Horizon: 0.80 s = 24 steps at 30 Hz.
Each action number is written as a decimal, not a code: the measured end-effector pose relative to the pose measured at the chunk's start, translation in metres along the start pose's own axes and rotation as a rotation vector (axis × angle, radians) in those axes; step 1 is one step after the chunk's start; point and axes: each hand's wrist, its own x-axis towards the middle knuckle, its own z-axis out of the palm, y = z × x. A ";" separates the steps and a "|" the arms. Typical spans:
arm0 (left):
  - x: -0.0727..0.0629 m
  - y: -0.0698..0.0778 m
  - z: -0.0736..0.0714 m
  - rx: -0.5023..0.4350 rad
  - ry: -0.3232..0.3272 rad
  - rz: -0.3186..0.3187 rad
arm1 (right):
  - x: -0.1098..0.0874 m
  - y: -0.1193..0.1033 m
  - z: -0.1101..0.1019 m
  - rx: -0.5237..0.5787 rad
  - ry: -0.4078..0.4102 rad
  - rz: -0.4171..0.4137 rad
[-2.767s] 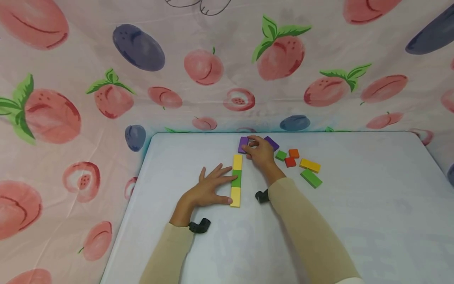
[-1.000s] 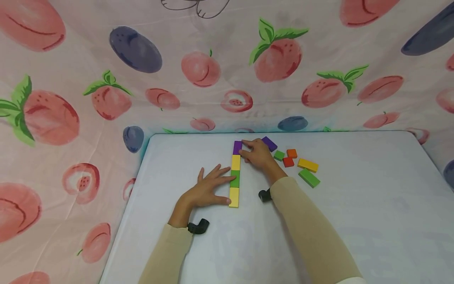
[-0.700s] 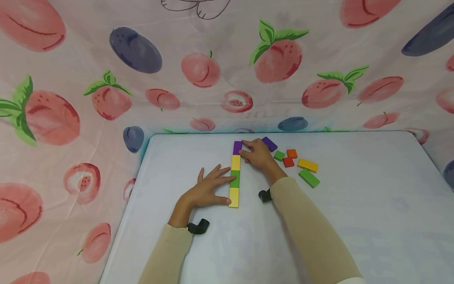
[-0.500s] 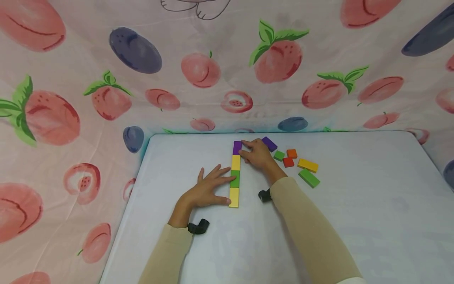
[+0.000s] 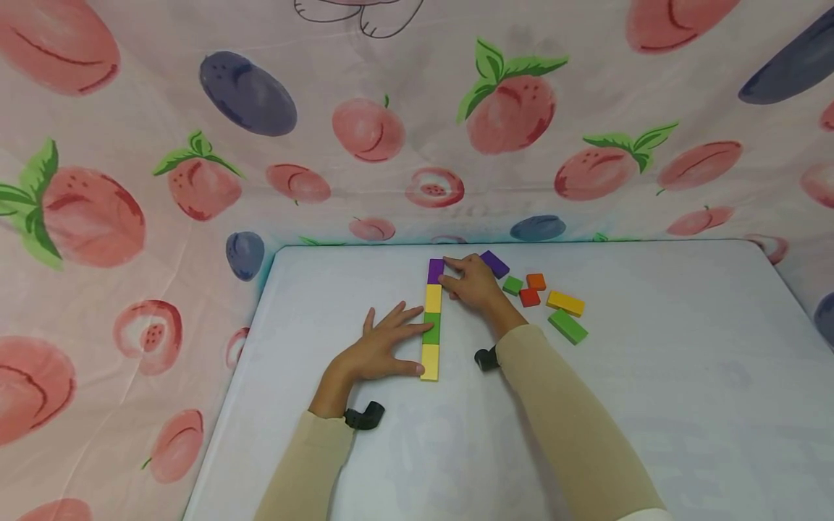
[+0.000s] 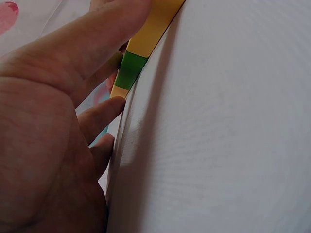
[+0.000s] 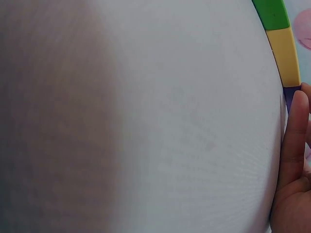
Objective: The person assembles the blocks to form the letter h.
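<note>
A straight row of blocks runs away from me on the white table: a pale yellow block (image 5: 430, 362) nearest, then a green block (image 5: 431, 334), a yellow block (image 5: 433, 298) and a purple block (image 5: 436, 271) at the far end. My left hand (image 5: 378, 349) lies along the row's left side with fingers spread. Its thumb touches the near block, and one fingertip rests on the green one. From the right, my right hand (image 5: 476, 282) holds the purple block by thumb and index finger. In the right wrist view the thumb (image 7: 296, 126) partly covers that block.
Right of the row lie a second purple block (image 5: 495, 264), a small green block (image 5: 512, 286), an orange block (image 5: 536, 281), a red block (image 5: 530, 297), a long yellow block (image 5: 565, 303) and a long green block (image 5: 568, 326). A fruit-print cloth (image 5: 313, 217) hangs behind the table.
Since the oldest frame, my right hand has brought the purple block left and nearer, against the row's far end. Over the last second both hands have stayed still.
</note>
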 end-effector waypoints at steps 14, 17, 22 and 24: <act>0.000 0.000 -0.001 0.000 -0.002 0.004 | -0.001 -0.001 0.000 0.008 -0.009 -0.001; 0.000 -0.001 0.000 -0.002 -0.001 0.002 | -0.002 -0.002 -0.001 0.028 -0.018 0.018; 0.000 -0.002 0.001 -0.005 0.006 0.009 | -0.001 0.001 -0.003 0.061 -0.033 0.031; 0.000 -0.002 0.001 -0.005 0.009 0.016 | -0.001 0.003 -0.004 0.097 -0.038 0.029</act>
